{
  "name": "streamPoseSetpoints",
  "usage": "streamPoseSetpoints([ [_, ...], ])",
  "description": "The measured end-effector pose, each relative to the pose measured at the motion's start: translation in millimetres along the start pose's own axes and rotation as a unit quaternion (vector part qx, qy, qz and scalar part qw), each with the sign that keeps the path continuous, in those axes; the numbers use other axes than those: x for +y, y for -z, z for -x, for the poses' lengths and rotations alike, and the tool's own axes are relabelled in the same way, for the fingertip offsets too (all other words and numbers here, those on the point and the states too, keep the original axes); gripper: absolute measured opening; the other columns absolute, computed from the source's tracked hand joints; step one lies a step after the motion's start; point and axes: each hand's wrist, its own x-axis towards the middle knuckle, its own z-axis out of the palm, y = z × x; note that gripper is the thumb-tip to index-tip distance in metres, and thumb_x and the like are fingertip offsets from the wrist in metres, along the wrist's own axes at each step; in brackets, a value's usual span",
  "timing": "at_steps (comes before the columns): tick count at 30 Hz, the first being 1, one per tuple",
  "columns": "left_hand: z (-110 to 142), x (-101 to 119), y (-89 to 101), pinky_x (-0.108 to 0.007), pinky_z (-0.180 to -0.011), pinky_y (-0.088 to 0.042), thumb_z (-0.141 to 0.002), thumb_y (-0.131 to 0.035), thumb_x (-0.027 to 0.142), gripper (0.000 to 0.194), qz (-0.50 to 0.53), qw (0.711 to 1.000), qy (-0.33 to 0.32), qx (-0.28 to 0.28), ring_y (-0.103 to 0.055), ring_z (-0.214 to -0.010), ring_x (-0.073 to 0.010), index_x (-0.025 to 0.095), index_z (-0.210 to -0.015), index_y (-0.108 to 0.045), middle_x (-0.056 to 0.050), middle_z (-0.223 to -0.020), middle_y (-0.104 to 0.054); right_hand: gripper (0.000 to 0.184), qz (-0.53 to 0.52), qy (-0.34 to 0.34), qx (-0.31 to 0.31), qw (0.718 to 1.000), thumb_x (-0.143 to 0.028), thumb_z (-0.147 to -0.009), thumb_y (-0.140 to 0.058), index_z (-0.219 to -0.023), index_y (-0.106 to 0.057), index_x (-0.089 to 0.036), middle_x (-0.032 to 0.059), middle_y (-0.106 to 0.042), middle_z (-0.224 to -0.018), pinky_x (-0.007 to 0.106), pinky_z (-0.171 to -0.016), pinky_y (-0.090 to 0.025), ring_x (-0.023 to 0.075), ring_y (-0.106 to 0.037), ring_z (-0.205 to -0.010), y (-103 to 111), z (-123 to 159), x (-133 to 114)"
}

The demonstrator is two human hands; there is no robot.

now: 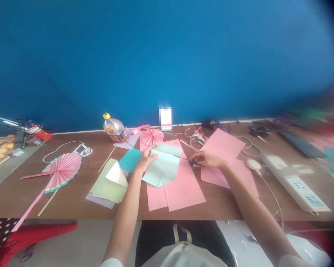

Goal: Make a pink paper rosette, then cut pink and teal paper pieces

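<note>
My left hand [147, 159] grips the left edge of a pale blue-green sheet of paper [164, 167], thumb on top. That sheet has crease lines and is raised over several pink sheets [183, 193] on the table. In my right hand [207, 160] is a pair of scissors [196, 163], its fingers closed round the dark handles. The thin blades point left and meet the right edge of the pale sheet. Whether the blades are spread cannot be made out. Beyond the sheet lies a pink folded paper rosette [152, 137].
A pink pleated paper fan [64, 170] with a stick lies left. Green paper [107, 185], a teal sheet [130, 160] and a yellow-capped bottle [115, 129] are nearer the middle. Right are more pink sheets [224, 144], cables and a power strip [300, 189]. A blue wall [167, 55] stands behind.
</note>
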Motion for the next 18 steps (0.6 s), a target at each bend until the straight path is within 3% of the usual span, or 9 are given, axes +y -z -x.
streamPoseSetpoints([
  [18, -1.7, -4.2, 2.4, -0.029, -0.074, -0.052, -0.068, -0.076, 0.029, 0.072, 0.014, 1.0, -0.001, -0.008, -0.067, -0.089, -0.0208, 0.021, -0.136, -0.051, -0.008, -0.111, -0.068, 0.046, 0.008, 0.009, -0.001, 1.0, -0.049, -0.075, -0.073, -0.106, -0.071, -0.014, 0.0002, -0.06, -0.065, 0.023, -0.056, -0.039, 0.0096, -0.049, -0.057, -0.7, -1.5, 3.0],
])
